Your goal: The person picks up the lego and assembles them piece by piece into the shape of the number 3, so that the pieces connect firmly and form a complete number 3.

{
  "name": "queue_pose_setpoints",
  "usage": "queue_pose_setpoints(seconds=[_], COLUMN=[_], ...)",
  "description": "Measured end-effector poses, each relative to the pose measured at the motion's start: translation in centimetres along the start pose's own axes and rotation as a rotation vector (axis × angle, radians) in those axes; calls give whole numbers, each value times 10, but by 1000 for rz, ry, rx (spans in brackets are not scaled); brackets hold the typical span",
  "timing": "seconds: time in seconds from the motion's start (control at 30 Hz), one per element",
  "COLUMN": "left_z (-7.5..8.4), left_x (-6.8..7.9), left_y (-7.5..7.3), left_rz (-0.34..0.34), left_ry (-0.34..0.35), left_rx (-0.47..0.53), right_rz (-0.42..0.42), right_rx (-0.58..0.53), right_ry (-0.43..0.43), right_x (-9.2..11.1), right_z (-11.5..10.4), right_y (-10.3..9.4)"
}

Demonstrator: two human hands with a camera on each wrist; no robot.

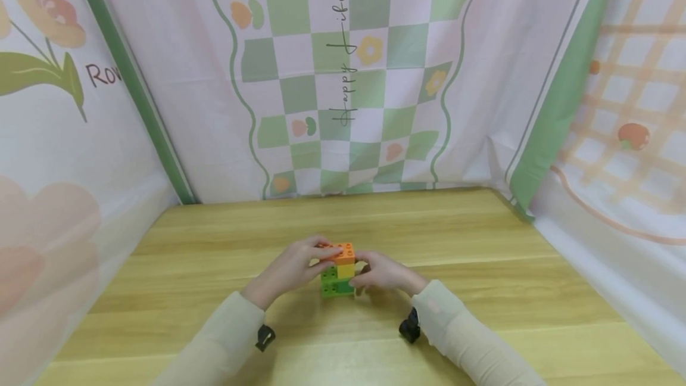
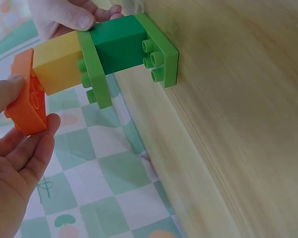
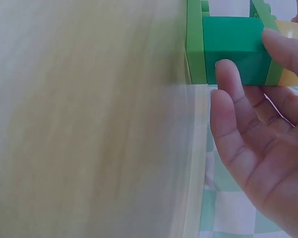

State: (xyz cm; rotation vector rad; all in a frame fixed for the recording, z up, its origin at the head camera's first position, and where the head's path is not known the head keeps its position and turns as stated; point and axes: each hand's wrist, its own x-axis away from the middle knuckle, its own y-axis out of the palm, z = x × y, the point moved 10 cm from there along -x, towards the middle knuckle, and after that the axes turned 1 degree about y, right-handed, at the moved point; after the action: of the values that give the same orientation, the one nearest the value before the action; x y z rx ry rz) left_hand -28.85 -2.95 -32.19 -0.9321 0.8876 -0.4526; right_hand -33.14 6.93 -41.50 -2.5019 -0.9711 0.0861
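A small tower of toy building bricks stands on the table between both hands. Its bottom is a light green plate [image 2: 165, 52], with a dark green brick [image 2: 120, 43], a second light green plate [image 2: 93, 67] and a yellow brick [image 2: 58, 62] stacked above. My left hand [image 1: 292, 267] pinches an orange brick [image 2: 32, 116] between thumb and fingers at the tower's top. The orange brick juts out left past the yellow one, its hollow underside partly showing. From the right, my right hand [image 1: 383, 271] holds the tower, thumb at the upper light green plate and fingers beside the dark green brick.
The wooden table [image 1: 214, 243] extends around the tower. A checkered curtain [image 1: 370, 94] hangs along its far edge, with printed cloth at both sides. Black wrist mounts [image 1: 409, 327] hang below the sleeves.
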Motion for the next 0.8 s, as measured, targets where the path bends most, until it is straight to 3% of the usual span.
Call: queue_pose_setpoints(seconds=[0.6,0.8], left_z=[5,2], left_x=[-3,-1], left_y=[1,2], left_rz=[-74,-45], left_ry=[1,-1], left_rx=[-33,-25], right_rz=[-1,0], right_rx=[-24,-23], right_ry=[-18,-21], right_x=[2,2], right_z=[-4,-3], right_y=[1,1])
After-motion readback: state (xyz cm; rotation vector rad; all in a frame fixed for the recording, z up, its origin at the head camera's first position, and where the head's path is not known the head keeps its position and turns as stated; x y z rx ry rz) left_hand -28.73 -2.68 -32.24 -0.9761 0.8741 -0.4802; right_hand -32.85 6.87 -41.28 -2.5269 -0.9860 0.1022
